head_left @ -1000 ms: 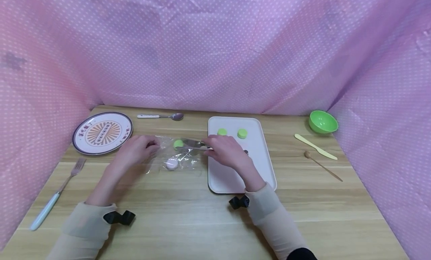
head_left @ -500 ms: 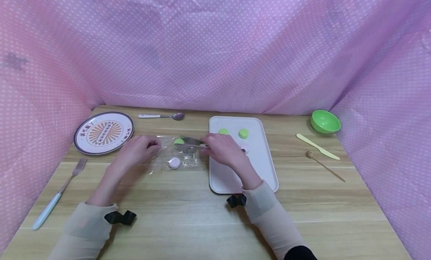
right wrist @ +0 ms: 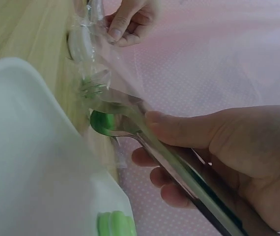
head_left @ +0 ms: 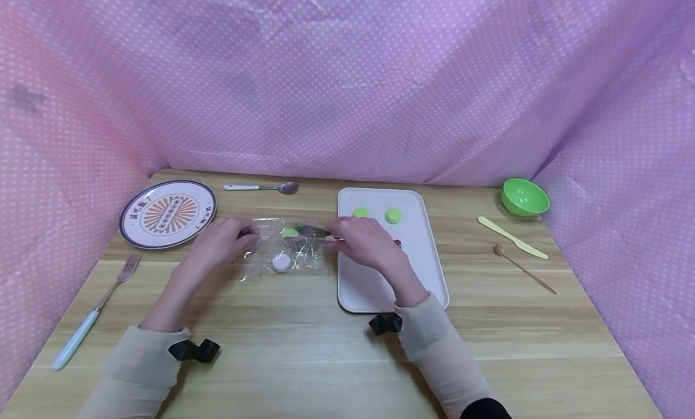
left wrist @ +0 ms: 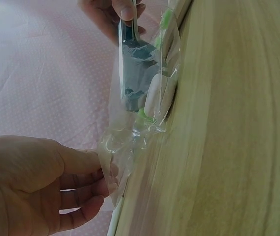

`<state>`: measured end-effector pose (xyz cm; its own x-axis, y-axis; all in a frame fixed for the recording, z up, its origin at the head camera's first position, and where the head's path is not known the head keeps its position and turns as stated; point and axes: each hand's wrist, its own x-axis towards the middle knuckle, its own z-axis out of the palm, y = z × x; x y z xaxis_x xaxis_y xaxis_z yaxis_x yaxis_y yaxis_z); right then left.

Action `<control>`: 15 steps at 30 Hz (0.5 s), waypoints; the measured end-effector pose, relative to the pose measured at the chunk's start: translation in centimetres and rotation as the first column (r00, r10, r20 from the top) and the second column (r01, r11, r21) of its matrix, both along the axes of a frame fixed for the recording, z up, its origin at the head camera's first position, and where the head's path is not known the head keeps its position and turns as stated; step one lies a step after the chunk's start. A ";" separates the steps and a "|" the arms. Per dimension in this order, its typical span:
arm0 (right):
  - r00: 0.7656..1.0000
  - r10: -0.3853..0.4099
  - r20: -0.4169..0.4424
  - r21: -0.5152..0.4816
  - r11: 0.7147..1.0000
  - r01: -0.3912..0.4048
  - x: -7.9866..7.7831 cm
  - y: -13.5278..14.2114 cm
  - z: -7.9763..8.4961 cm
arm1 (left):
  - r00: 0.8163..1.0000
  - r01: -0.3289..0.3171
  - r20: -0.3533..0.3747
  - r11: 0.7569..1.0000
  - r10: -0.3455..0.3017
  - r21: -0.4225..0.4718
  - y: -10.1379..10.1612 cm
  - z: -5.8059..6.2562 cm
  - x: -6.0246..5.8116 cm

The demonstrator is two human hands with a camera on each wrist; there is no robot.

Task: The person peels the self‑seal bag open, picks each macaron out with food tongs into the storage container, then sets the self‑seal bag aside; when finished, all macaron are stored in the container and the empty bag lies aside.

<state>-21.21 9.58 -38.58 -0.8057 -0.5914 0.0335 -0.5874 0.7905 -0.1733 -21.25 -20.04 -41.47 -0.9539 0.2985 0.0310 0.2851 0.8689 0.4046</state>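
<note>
My left hand (head_left: 221,241) pinches the left edge of a clear plastic bag (head_left: 255,263) between thumb and fingers. A green macaron (head_left: 289,233) and a pale lilac macaron (head_left: 281,262) lie in the bag on the table. My right hand (head_left: 362,241) grips metal tongs (right wrist: 179,169), their heads pointing left at the green macaron. In the left wrist view the tongs' broad head (left wrist: 140,73) shows through the plastic. Whether the tongs touch the green macaron I cannot tell.
Right of the bag lies a white tray (head_left: 391,292) bearing two green macarons (head_left: 393,216) and a pale pink one partly behind my hand. Around are a plate (head_left: 168,214), fork (head_left: 92,316), spoon (head_left: 260,188), green bowl (head_left: 524,197), yellow knife (head_left: 512,237) and thin wooden stick (head_left: 523,268).
My right hand and the tongs have shifted slightly left, then back right, around the green macaron. My left hand stays at the bag's edge, and the lilac macaron lies nearly where it was.
</note>
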 end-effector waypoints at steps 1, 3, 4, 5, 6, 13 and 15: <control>1.000 0.004 -0.001 0.008 1.000 -0.004 0.1 0.1 0.1 | 1.000 -0.002 -0.001 1.000 0.002 -0.001 0.0 0.0 0.0; 1.000 0.008 -0.002 0.021 1.000 -0.008 0.3 0.4 0.3 | 1.000 -0.004 -0.003 1.000 0.004 -0.003 -0.1 -0.1 0.0; 1.000 0.008 -0.002 0.029 1.000 -0.008 0.4 0.5 0.4 | 1.000 -0.004 -0.002 1.000 0.004 -0.005 -0.1 -0.1 0.0; 1.000 0.009 0.000 0.032 0.999 -0.009 0.5 0.6 0.5 | 1.000 -0.005 -0.001 1.000 0.005 -0.007 -0.1 -0.1 0.0; 1.000 0.010 0.000 0.039 0.999 -0.010 0.6 0.7 0.5 | 1.000 -0.004 0.001 1.000 0.004 -0.009 -0.1 -0.1 0.0; 1.000 0.019 0.014 0.050 0.999 -0.020 0.8 1.0 0.7 | 1.000 0.004 0.023 1.000 -0.004 -0.001 -0.1 -0.2 -0.2; 1.000 0.018 0.012 0.058 0.998 -0.019 0.8 1.0 0.7 | 1.000 0.004 0.026 1.000 -0.004 -0.002 -0.1 -0.2 -0.2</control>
